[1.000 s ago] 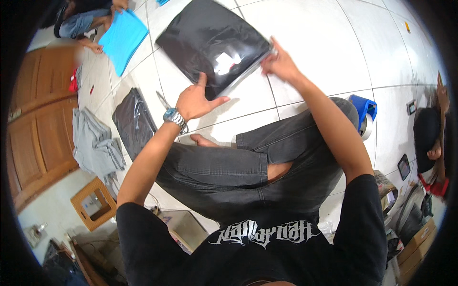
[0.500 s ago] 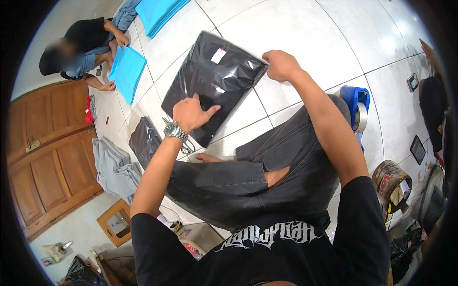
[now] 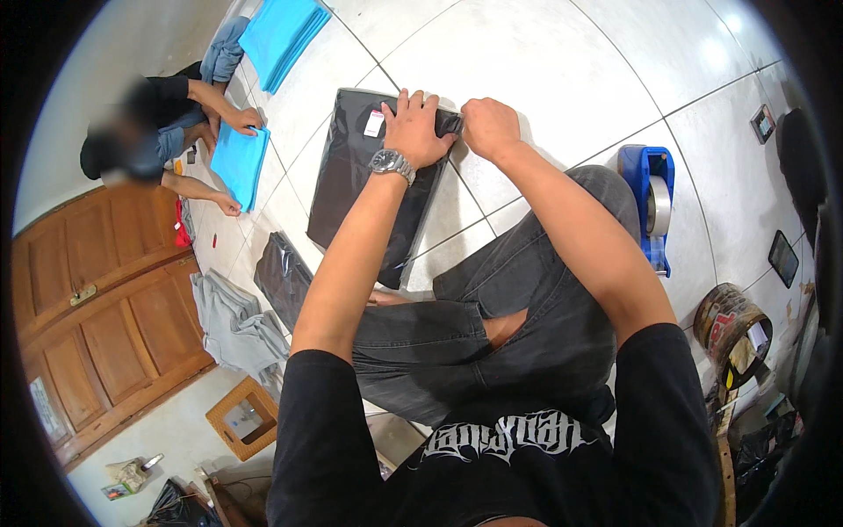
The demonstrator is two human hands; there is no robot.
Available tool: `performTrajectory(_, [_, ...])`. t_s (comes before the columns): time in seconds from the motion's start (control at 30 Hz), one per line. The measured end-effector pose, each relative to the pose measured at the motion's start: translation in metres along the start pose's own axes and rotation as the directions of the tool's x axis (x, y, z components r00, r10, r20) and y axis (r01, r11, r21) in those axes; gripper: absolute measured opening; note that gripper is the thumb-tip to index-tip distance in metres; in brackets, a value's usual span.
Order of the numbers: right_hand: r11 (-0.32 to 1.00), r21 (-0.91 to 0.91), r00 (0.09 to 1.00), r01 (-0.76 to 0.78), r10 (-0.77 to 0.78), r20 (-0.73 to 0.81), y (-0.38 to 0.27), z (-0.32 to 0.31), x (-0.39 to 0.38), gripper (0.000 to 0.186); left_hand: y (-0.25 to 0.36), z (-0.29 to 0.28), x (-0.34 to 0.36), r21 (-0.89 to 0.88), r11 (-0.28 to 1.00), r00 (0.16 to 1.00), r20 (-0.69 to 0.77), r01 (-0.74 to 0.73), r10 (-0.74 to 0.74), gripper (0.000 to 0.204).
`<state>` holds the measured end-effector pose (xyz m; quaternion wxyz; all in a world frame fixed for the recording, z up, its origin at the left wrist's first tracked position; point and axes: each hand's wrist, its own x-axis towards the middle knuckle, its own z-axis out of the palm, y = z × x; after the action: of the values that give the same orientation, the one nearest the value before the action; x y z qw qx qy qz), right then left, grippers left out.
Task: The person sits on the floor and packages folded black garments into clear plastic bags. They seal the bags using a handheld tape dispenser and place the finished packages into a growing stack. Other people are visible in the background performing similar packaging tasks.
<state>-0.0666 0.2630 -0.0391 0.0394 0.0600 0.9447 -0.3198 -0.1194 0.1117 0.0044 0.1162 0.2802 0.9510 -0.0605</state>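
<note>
On the tiled floor before my crossed legs lies a flat black package [image 3: 344,189], dark folded cloth in shiny clear plastic with a small white label [image 3: 373,123]. My left hand [image 3: 416,132], with a metal watch at its wrist, rests palm down on the package's upper right part, fingers spread. Against the far right corner, my right hand [image 3: 492,129] is closed in a pinch on the package's plastic edge. Its fingertips are partly hidden behind the knuckles. The two hands are close together, with the thumb of the left pointing toward the right.
A blue tape dispenser [image 3: 645,211] stands by my right knee. Another dark wrapped package [image 3: 283,270] and grey cloth [image 3: 226,321] lie at left. Beyond, a co-worker handles folded blue cloth [image 3: 237,165] near a blue stack [image 3: 279,44]. A phone [image 3: 782,259] and round tin [image 3: 733,334] are at right.
My left hand has slid from the package's near part up to its far right corner, beside the right hand. The package has turned slightly and come nearer. The right hand has shifted a little left.
</note>
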Motion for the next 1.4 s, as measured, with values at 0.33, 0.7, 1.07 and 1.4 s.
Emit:
performTrajectory(0.33, [0.919,0.335,0.979,-0.206,0.189,0.081,-0.016,0.025,-0.023,0.045,-0.002,0.008,0.011,-0.179,0.979,0.995,-0.029,-0.099,0.095,0.035])
performTrajectory(0.7, [0.945,0.242,0.912,-0.219,0.111,0.394,-0.038,0.013,-0.038,0.093,-0.004,0.006,0.019,-0.278,0.959,0.998,0.011,-0.057,0.063,0.031])
performTrajectory(1.07, [0.854,0.518,0.959,0.05,0.103,-0.263,-0.014,-0.096,-0.161,0.044,-0.002,0.023,0.019,-0.262,0.963,0.994,-0.1,-0.06,0.034,0.035])
performTrajectory(1.4, [0.706,0.628,0.738,-0.327,0.606,-0.297,0.149,-0.11,-0.323,0.023,-0.002,0.02,0.016,-0.256,0.966,0.998,-0.055,-0.042,0.029,0.035])
